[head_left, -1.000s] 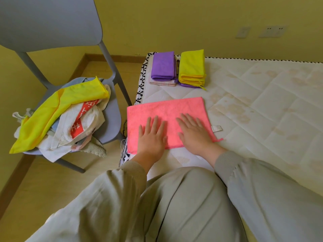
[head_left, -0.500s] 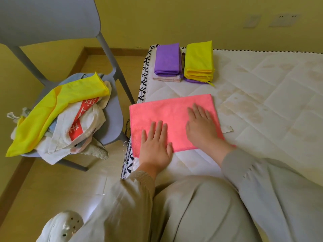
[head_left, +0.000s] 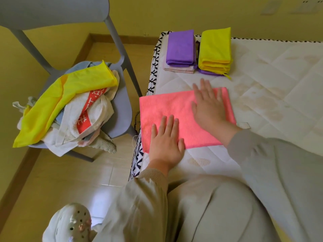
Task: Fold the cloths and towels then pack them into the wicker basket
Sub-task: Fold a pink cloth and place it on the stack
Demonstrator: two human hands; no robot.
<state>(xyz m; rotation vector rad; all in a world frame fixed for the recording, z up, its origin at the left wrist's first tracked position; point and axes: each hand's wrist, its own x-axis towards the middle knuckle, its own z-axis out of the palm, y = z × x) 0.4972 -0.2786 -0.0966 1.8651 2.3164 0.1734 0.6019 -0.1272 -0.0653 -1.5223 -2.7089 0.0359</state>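
Fingers (head_left: 170, 124) flat on fuzzy pink cloth (head_left: 166, 106)

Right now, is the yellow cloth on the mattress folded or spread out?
Folded: the yellow cloth shows several stacked layers along its near edge, beside the purple cloth.

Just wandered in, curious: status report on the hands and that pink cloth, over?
Left hand and right hand both flat, open, pressing the pink cloth. Cloth lies on mattress. Nothing in the way; wicker basket not in view.
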